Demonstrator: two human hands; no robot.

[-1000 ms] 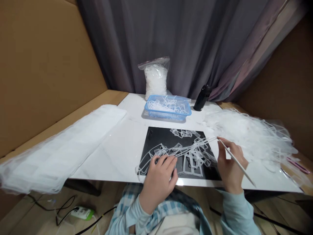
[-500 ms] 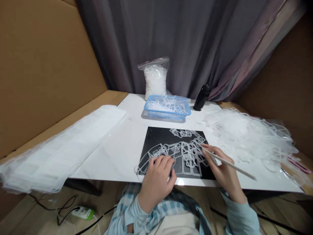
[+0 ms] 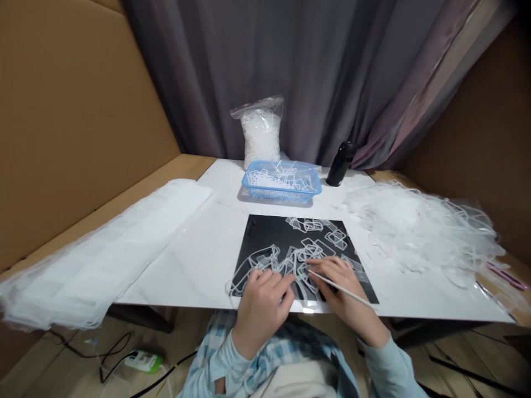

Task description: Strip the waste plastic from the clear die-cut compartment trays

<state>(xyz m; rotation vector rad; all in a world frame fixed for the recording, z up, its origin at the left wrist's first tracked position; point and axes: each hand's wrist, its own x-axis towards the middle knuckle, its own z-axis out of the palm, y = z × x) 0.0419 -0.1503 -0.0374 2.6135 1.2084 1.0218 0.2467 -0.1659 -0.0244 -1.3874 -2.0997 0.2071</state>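
Observation:
On a black mat (image 3: 265, 232) lie tangled translucent plastic outlines (image 3: 271, 257) with small rectangular loops. My left hand (image 3: 263, 296) is at the mat's front edge, fingers bent over the outlines, with thumb and index finger closed on the strips. A slim white stick (image 3: 344, 290) is held in my right hand (image 3: 342, 282), slanting back past the thumb. The fingertips of this hand touch the outlines near the middle of the mat. Loose small rectangular frames (image 3: 313, 225) lie along the mat's far side. Parts of the outlines are hidden under both hands.
Behind the mat stands a blue basket (image 3: 282, 195) of small frames, with a filled clear bag (image 3: 261, 138) behind it. A black bottle (image 3: 341, 164) is beside them. Stacked plastic sheets (image 3: 124, 249) lie left, a heap of plastic scraps (image 3: 418, 232) right.
My right hand has moved left and nearer with the stick, closer to my left hand. The outlines on the right have been drawn toward the middle, baring the mat's right side.

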